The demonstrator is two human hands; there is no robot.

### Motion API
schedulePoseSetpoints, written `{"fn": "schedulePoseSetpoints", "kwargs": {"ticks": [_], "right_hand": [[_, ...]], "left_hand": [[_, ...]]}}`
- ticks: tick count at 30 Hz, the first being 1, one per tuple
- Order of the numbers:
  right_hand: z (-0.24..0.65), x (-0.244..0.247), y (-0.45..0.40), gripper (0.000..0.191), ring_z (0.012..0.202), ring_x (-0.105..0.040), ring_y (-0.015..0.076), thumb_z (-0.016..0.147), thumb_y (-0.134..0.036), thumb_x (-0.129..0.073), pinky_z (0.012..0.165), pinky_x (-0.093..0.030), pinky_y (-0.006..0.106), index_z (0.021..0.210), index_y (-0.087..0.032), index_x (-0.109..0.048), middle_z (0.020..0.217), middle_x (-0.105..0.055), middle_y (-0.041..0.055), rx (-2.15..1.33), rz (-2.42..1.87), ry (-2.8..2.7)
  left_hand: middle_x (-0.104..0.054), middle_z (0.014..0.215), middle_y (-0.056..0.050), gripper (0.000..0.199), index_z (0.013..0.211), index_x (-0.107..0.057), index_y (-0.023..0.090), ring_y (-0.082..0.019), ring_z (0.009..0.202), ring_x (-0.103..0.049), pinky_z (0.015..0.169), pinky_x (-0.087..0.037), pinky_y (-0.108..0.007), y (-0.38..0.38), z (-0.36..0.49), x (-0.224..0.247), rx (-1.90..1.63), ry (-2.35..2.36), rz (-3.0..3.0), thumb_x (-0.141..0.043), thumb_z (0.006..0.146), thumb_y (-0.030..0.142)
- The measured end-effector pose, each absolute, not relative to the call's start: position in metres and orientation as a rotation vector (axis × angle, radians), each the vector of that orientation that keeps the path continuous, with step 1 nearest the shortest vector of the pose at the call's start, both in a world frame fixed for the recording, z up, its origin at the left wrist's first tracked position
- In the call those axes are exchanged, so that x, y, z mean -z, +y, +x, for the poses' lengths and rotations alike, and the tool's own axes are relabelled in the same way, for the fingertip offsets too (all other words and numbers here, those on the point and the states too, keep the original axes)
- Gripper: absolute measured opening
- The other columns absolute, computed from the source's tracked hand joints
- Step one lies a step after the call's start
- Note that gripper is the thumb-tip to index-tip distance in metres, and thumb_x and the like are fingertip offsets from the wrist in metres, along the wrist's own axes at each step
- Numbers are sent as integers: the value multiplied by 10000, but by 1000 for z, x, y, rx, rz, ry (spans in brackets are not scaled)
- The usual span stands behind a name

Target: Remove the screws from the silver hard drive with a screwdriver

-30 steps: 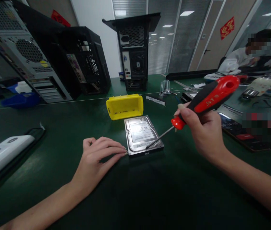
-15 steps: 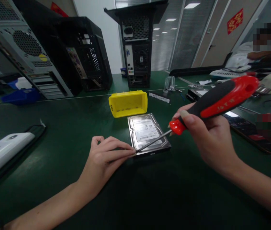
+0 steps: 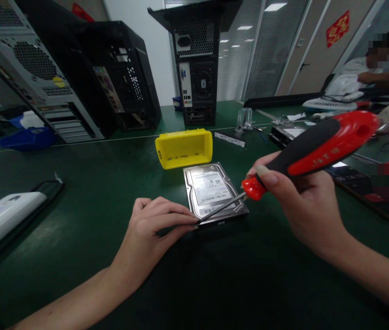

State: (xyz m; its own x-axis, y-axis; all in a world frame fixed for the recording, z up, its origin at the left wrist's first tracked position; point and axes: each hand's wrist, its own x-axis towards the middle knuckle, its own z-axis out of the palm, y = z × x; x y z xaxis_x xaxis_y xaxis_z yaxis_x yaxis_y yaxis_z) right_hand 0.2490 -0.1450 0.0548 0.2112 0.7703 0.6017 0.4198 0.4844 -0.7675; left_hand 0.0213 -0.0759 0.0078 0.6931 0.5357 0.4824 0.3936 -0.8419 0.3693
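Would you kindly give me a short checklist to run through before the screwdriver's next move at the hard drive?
1. Screwdriver gripped by its handle in the right hand: ok.
2. Hard drive lying flat, label side up, on the table: ok.
3. Left hand fingertips at the drive's near left corner, beside the screwdriver's tip: ok.
4. Tip seated in a screw: cannot tell; too small and partly hidden.
5. Yellow bin close behind the drive: ok.

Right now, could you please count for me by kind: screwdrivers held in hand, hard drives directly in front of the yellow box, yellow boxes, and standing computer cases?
Held screwdriver: 1
Hard drive: 1
Yellow box: 1
Computer cases: 3
Total: 6
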Motion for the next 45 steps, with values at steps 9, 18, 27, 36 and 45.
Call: {"fn": "schedulePoseSetpoints", "kwargs": {"ticks": [9, 18, 27, 36, 45], "right_hand": [[249, -56, -146, 114, 606, -592, -3, 810, -257, -624, 561, -471, 25, 716, -194, -609, 669, -623, -86, -301, -1139, -1400], [249, -55, -145, 90, 604, -604, 9, 796, -254, -623, 559, -487, 36, 713, -220, -619, 661, -626, -95, -272, -1145, -1376], [248, -57, -146, 124, 603, -615, 59, 800, -266, -630, 533, -510, 113, 706, -187, -612, 664, -636, -41, -294, -1164, -1374], [249, -58, -148, 123, 584, -614, 50, 797, -268, -636, 518, -501, 97, 710, -185, -612, 649, -635, -51, -309, -1166, -1386], [250, -58, -148, 124, 579, -606, 49, 797, -254, -637, 516, -495, 92, 700, -180, -615, 647, -631, -45, -302, -1155, -1393]], "left_hand": [[-714, 940, 53, 113, 934, -677, 297, -173, 824, -612, 718, -297, -341, -76, 23, -10, -925, 754, 2725, -658, 846, 229], [-721, 913, 50, 84, 903, -694, 291, -166, 812, -617, 727, -304, -343, -75, 19, -9, -934, 753, 2708, -628, 867, 254], [-727, 925, 30, 93, 918, -700, 293, -177, 820, -622, 740, -314, -357, -73, 19, -10, -862, 780, 2702, -620, 872, 298], [-727, 940, 31, 160, 933, -708, 317, -179, 833, -612, 745, -294, -365, -73, 15, -11, -832, 746, 2731, -552, 917, 287], [-719, 1000, 13, 218, 998, -690, 328, -194, 878, -599, 758, -283, -379, -74, 13, -13, -799, 710, 2806, -523, 926, 207]]}}
